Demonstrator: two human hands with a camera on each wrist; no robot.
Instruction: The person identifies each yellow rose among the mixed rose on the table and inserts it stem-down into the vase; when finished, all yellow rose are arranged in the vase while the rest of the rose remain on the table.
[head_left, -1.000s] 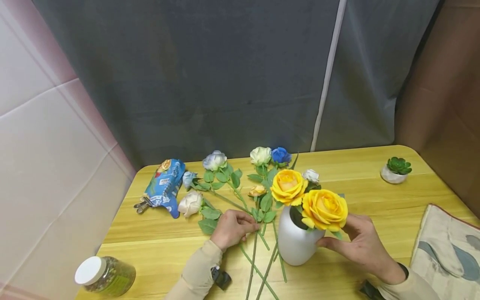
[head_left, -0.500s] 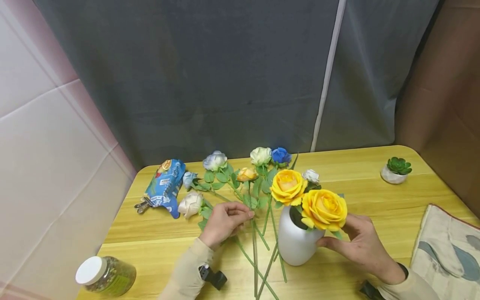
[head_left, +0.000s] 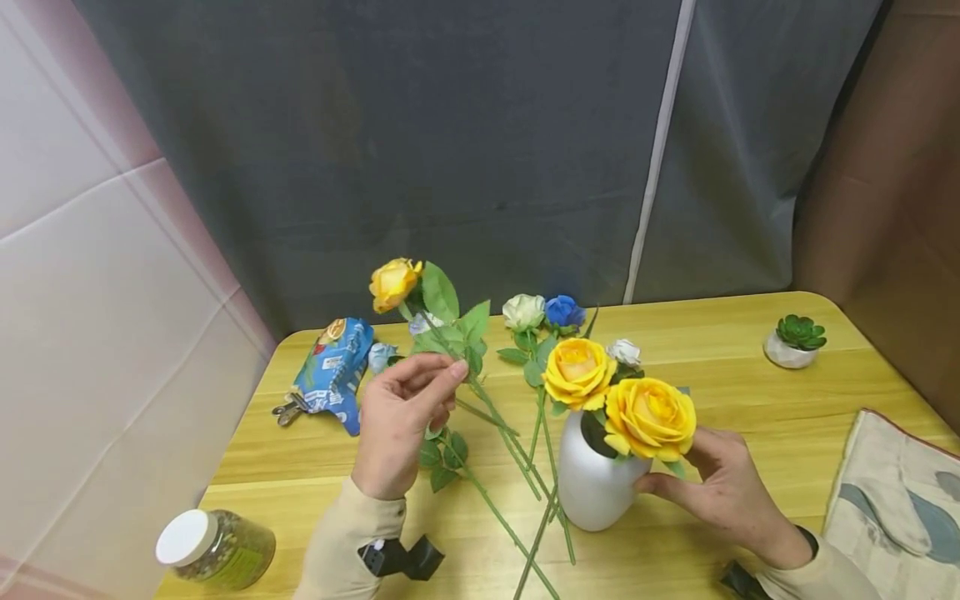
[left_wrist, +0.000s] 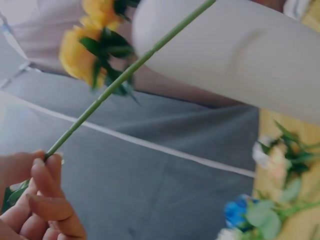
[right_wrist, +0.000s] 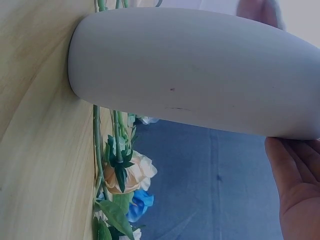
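Note:
My left hand [head_left: 401,421] pinches the green stem of a small yellow artificial rose [head_left: 393,285] between thumb and fingertips. Its bloom is raised up and left, and the stem [left_wrist: 135,65] slants down to the right. With thumb and fingers, my right hand [head_left: 727,492] grips the upper side of a silvery-white vase [head_left: 596,483] standing upright on the table. Two large yellow roses [head_left: 649,418] and a smaller white flower [head_left: 622,352] stick out of its mouth. Behind the left hand, part of the flowers on the table is hidden.
Several loose flowers lie left of the vase, among them a white rose [head_left: 523,312] and a blue rose [head_left: 565,312]. A blue packet [head_left: 333,375] with a clip, a lidded jar [head_left: 225,550], a small potted succulent [head_left: 797,340] and a cloth mitt [head_left: 896,508] lie around the table.
My left hand has taken the small yellow rose by its stem, lifted it off the table and moved it up and left. The right hand and vase have stayed put.

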